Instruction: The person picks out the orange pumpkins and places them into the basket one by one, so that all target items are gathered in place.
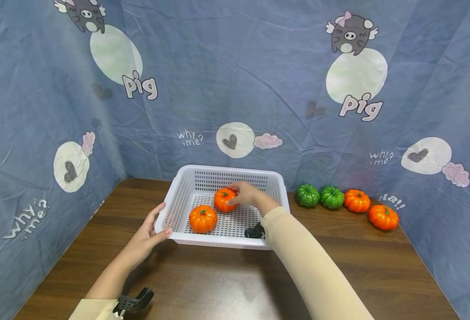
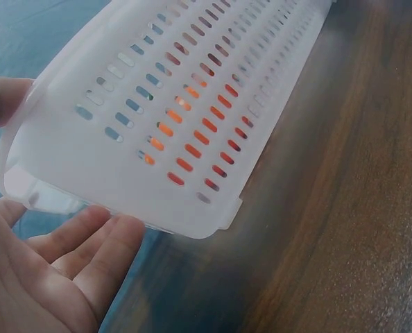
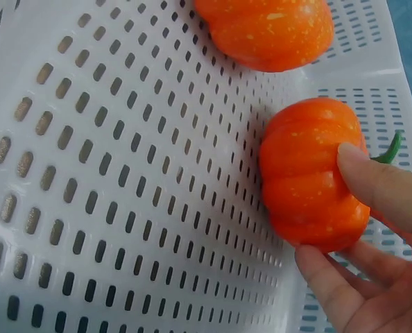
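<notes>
Basket [image 1: 219,240] is held at left by the left hand [image 1: 149,232], while the right hand [image 1: 244,194], spread to pumpkin width, pinches the far orange pumpkin [image 1: 221,202] inside, right of the near pumpkin [image 1: 203,219].

Your basket [image 1: 219,240] is slotted white; its pumpkins [image 1: 203,218] orange, flecked yellow; the backdrop [image 1: 235,100] pig-printed blue; your right wristband [image 1: 254,231] seems black.
</notes>
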The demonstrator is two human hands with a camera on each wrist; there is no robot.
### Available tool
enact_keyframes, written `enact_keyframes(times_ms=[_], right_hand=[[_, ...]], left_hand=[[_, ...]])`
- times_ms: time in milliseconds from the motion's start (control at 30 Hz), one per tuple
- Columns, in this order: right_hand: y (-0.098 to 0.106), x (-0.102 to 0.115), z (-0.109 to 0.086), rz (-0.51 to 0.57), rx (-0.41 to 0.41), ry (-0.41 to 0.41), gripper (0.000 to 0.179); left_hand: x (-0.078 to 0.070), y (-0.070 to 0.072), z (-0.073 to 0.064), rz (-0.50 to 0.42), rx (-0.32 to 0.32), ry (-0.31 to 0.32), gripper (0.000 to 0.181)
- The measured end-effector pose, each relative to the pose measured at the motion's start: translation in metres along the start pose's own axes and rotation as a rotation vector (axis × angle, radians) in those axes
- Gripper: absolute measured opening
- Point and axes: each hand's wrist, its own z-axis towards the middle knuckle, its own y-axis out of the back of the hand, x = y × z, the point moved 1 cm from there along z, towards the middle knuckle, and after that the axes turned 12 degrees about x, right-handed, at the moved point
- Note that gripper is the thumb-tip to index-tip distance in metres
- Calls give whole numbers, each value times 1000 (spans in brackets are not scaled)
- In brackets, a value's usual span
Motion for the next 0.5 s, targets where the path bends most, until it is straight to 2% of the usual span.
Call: enact_keyframes(times_ms=[333,500], right_hand=[[-3,-3,2,130,-18,-11,60],[-3,-5,3,138,-15,0,59]], left_hand=[[0,0,-1,-20,6,-4,82],[0,0,0,-18,2,-1,82]])
